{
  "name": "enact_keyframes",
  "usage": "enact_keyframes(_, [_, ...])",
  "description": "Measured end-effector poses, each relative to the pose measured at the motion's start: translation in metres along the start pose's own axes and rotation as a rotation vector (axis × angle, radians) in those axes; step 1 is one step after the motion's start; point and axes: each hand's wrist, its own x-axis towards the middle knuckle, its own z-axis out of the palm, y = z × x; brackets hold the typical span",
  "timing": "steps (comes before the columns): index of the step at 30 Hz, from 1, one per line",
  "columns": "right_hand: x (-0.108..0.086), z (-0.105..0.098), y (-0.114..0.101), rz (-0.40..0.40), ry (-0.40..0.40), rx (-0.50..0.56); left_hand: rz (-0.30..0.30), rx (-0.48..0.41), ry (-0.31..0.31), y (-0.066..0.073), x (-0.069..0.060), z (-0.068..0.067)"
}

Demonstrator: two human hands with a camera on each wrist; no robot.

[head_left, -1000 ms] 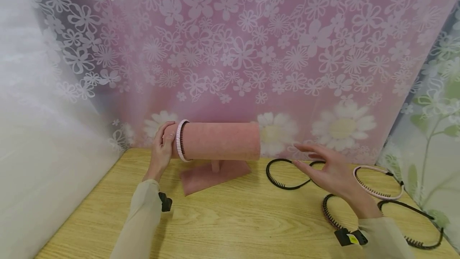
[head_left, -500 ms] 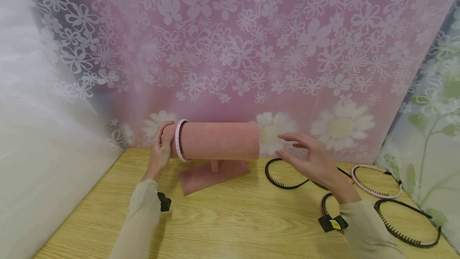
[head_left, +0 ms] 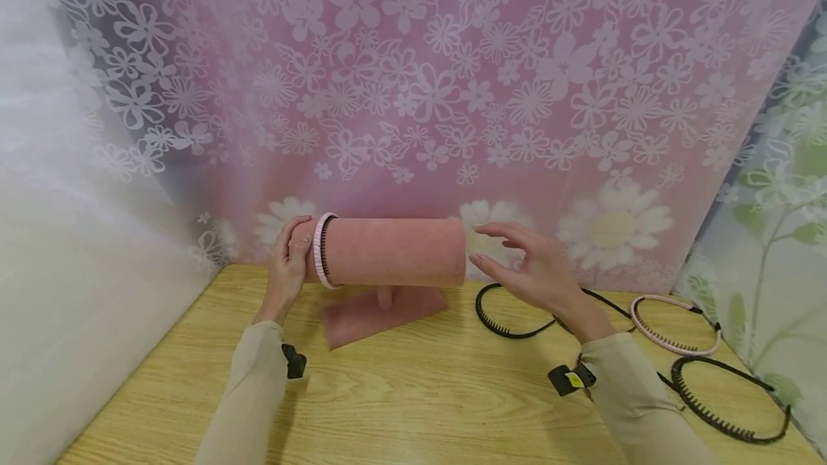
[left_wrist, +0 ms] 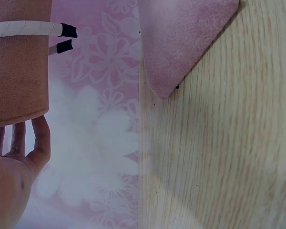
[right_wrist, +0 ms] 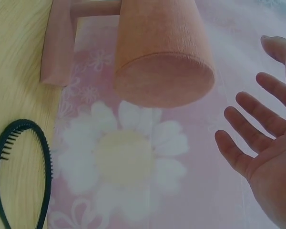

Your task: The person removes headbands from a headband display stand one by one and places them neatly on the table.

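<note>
A pink plush-covered roll (head_left: 397,253) stands on a post over a flat pink base (head_left: 388,316). Around its left part sits a pale pink headband (head_left: 318,253) with dark comb teeth, its black-tipped ends showing in the left wrist view. My left hand (head_left: 287,271) holds the roll's left end, thumb in front and fingers over the top; fingertips of that hand (left_wrist: 12,176) touch the end's edge in the left wrist view. Just off the roll's right end hovers my right hand (head_left: 533,264), holding nothing. The right wrist view shows this hand (right_wrist: 271,157) with fingers spread apart.
On the wooden table (head_left: 420,407) at right lie a black toothed headband (head_left: 478,311), a pale pink one (head_left: 634,316) and another black one (head_left: 717,423). More dark headbands are partly hidden under my right arm. A pink flowered curtain (head_left: 413,128) hangs close behind.
My right hand has moved left from over the headbands to beside the roll's right end. My left hand, the roll and the headband on it have stayed put.
</note>
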Motion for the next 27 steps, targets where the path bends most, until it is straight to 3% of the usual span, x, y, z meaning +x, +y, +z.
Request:
enact_keyframes(6, [0.014, 0.007, -0.004, -0.011, -0.039, 0.044, -0.001, -0.001, -0.013, -0.001, 0.001, 0.0])
enact_keyframes(27, [0.055, 0.045, -0.022, -0.145, -0.06, 0.043, -0.001, 0.05, -0.057, 0.001, 0.002, -0.007])
